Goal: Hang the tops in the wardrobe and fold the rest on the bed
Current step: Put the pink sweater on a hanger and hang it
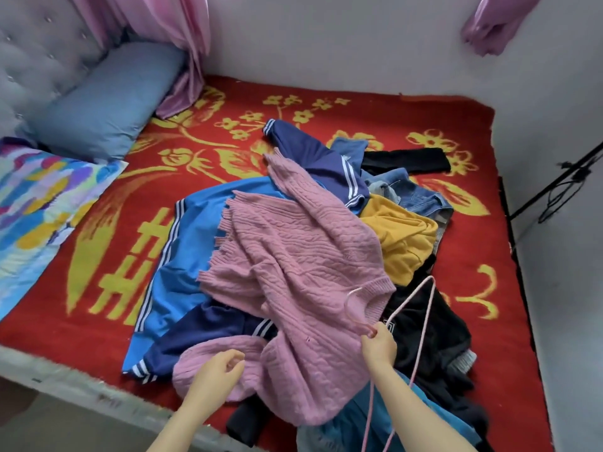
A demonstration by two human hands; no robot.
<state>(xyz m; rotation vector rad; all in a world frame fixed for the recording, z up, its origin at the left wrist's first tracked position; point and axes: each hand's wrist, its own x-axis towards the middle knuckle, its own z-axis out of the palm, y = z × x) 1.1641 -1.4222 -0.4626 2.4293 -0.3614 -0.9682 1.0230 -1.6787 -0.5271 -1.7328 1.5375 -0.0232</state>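
- Pinching the hanger (364, 324) at its neck, the right hand (378, 345) sits just below the sweater (293, 256) collar.
- Sweater's length runs away up-left; the left hand (218, 370), loosely curled and empty, is over its sleeve.

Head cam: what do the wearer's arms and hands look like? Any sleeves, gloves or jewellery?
The left hand and right hand are bare, and both arms are uncovered down to the bottom edge of the frame. No sleeves, gloves, watch or wristbands show. No rings are visible, though the fingers are slightly blurred.
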